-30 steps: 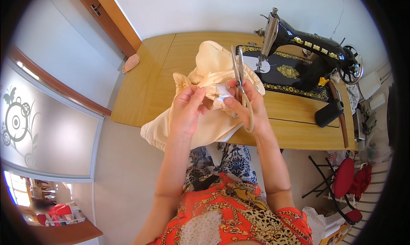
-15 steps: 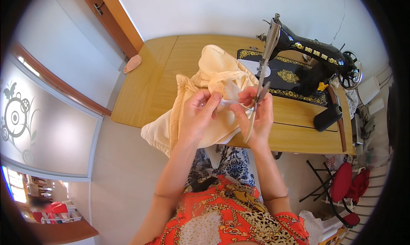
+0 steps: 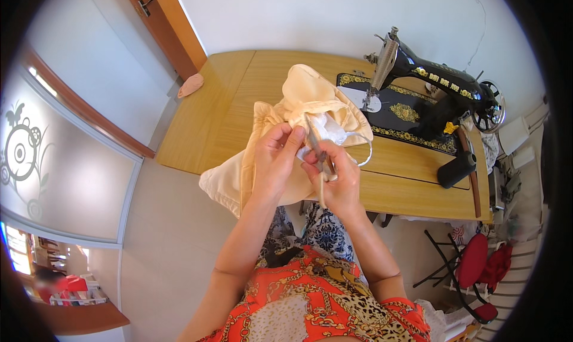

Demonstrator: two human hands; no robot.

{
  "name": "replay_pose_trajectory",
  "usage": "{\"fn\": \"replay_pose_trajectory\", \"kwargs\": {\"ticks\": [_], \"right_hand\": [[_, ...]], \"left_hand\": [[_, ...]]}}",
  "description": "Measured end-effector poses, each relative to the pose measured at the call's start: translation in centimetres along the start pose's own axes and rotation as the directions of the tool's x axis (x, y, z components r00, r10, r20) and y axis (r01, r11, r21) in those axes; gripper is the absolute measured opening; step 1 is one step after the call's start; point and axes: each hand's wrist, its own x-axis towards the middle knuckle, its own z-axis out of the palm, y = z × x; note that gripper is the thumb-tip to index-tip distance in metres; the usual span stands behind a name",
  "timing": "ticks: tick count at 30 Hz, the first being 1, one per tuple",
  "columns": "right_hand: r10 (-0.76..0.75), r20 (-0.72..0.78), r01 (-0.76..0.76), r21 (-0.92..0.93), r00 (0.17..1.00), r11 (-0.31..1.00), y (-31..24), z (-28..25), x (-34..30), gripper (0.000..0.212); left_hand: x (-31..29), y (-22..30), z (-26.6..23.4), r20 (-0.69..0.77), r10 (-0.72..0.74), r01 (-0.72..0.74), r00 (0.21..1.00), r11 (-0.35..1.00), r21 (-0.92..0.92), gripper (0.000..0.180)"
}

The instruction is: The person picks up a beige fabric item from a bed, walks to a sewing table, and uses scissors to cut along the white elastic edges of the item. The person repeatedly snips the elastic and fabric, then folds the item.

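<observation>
A padded cream fabric piece [image 3: 301, 86] with piped edges lies bunched over the near edge of the table. My left hand [image 3: 275, 163] is closed, pinching a fold of it between thumb and fingers. In my right hand [image 3: 340, 184] is a pair of scissors [image 3: 313, 135], its blades pointing away from me against the fabric's opening, close to the left fingertips. White fabric [image 3: 329, 129] shows inside that opening. A thin white cord [image 3: 370, 151] loops out to the right, beside the right hand. Whether the blades are together is hard to make out.
A black sewing machine [image 3: 439, 73] with gold decoration stands on the right of the wooden table [image 3: 209, 115]. Near it are a black thread cone [image 3: 457, 170] and a brown wooden strip [image 3: 476, 193]. A pink item [image 3: 191, 85] sits at the left edge; a red folding chair [image 3: 472, 261] is at lower right.
My right hand has swung the scissors down and left, from upright to against the fabric near my left fingers. The white cord now hangs loose in a loop on the right.
</observation>
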Motion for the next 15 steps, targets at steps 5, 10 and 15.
{"fn": "replay_pose_trajectory", "kwargs": {"ticks": [5,10,15], "right_hand": [[0.165,-0.104,-0.150,0.143,0.981,0.978,0.5,-1.0,0.7,0.031],[0.049,0.054,-0.047,-0.027,0.997,0.999,0.8,-2.1,4.9,0.035],[0.266,0.567,-0.120,-0.282,0.780,0.952,0.5,-2.3,8.4,0.034]], "left_hand": [[0.3,-0.3,-1.1,0.051,-0.045,0.046,0.998,0.999,-0.029,0.014],[0.1,-0.5,-1.7,0.105,-0.052,0.050,0.993,0.998,0.026,0.015],[-2.4,-0.3,-2.4,0.071,0.188,-0.196,0.980,0.819,0.540,0.029]]}}
